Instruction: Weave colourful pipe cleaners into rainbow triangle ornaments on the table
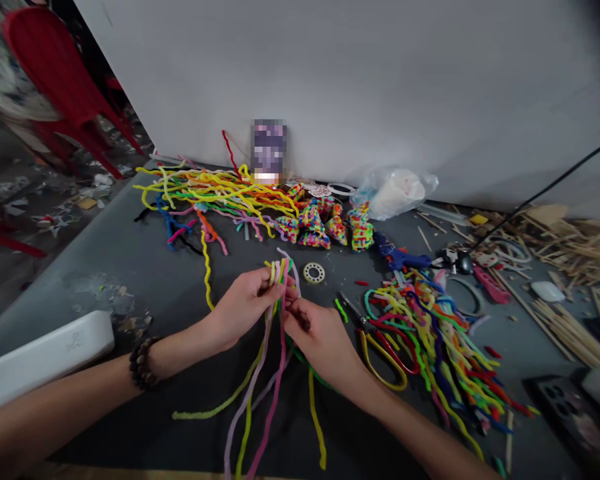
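Observation:
My left hand (244, 303) pinches the upper ends of a bundle of pipe cleaners (275, 373) in pink, lilac, yellow and green. Their long tails trail down over the dark grey table (145, 280) toward me. My right hand (316, 331) touches the same bundle just below the left, its fingers closed around some strands. A beaded bracelet (141, 362) sits on my left wrist. Yellow-handled scissors (380, 353) lie just right of my right hand.
A long pile of pipe cleaners (215, 190) lies at the back left, a cut pile (430, 333) at the right. Colourful woven pieces (325, 223), a blue glue gun (400, 259), a tape ring (314, 273), a plastic bag (395, 190), wooden sticks (570, 253) and a white box (45, 353) surround them.

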`<state>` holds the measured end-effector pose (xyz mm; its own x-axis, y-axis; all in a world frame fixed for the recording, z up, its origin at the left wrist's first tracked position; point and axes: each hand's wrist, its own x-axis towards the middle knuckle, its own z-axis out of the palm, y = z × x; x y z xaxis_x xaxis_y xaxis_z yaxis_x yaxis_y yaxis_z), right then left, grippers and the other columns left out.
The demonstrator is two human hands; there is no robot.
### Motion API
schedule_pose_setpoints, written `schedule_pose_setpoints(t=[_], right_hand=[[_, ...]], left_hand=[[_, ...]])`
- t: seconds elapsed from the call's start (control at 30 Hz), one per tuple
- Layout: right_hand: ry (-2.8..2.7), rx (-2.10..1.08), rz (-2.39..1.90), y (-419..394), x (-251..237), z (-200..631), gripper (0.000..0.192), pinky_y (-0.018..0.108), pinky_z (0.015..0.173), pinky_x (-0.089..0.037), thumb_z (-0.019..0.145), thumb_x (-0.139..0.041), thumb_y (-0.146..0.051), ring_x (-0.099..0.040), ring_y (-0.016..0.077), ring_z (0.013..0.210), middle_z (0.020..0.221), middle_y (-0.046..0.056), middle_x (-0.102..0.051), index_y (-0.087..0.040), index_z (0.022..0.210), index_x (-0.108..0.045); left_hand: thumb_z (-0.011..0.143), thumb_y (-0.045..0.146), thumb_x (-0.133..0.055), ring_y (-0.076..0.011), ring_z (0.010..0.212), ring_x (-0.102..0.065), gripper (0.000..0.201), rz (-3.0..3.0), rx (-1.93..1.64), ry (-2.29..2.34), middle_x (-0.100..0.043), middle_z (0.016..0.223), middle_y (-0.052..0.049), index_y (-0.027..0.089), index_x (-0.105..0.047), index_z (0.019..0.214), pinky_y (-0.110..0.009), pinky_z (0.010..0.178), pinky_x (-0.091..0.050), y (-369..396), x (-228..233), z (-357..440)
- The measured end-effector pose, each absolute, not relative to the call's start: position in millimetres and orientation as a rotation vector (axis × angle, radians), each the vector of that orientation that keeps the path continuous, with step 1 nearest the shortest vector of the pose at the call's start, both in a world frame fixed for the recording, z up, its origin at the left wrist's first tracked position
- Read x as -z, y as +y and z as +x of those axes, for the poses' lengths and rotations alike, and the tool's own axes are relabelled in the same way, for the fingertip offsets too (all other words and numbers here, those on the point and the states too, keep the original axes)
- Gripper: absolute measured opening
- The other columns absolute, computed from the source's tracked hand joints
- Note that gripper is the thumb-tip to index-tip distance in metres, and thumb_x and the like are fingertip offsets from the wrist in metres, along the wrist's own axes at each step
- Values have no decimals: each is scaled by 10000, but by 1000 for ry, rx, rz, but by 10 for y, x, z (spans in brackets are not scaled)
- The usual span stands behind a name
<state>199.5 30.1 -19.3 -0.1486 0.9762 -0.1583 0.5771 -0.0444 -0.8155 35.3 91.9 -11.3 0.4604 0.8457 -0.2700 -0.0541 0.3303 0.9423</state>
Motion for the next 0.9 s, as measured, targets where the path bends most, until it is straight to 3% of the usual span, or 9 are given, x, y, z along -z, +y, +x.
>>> schedule_pose_setpoints(t=[0.17,0.33,0.47,0.57,0.73,0.9], right_hand=[[-1847,-818,-1782,353,155,2075,386,269,596,-323,1025,-497,-505,-596,156,597,672,-4,-668,-211,828,-651],[-2018,-347,-2123,407,156,2124,464,301,582,-249,975,-528,-664,-709,253,655,710,45,-744,-233,885,-674],[-2163,-265,-2213,394,210,2080,314,313,561,-201,969,-601,-519,-725,254,641,722,62,-765,-233,870,-685],[-2116,-292,-2189,394,224,2094,182,310,566,-222,975,-588,-355,-713,224,643,730,45,-762,-224,895,-686],[-1911,-692,-1790,387,171,2114,222,267,601,-336,997,-543,-364,-623,148,604,686,-11,-685,-209,882,-654],[-1784,-1053,-1595,349,164,2038,250,238,554,-302,980,-544,-326,-487,104,552,619,-56,-542,-209,763,-589]], left_hand=[[957,203,-665,-154,779,-731,87,922,-734,933,-751,814,-38,148,-705,903,-226,762,-563,1008,33,301],[949,104,-660,-150,727,-759,61,702,-658,908,-737,804,-54,122,-690,899,-227,752,-606,1262,-76,146],[942,182,-706,-173,703,-764,89,884,-541,937,-745,769,-63,122,-702,875,-258,724,-619,1292,-37,114],[920,228,-740,-176,700,-754,129,982,-518,974,-760,769,-79,125,-699,854,-254,688,-601,1214,45,171],[908,260,-745,-164,742,-746,129,932,-706,992,-783,855,-62,152,-683,873,-270,752,-593,1098,119,282],[894,261,-759,-196,825,-765,149,809,-775,977,-796,924,-77,151,-665,929,-317,823,-609,997,95,336]])
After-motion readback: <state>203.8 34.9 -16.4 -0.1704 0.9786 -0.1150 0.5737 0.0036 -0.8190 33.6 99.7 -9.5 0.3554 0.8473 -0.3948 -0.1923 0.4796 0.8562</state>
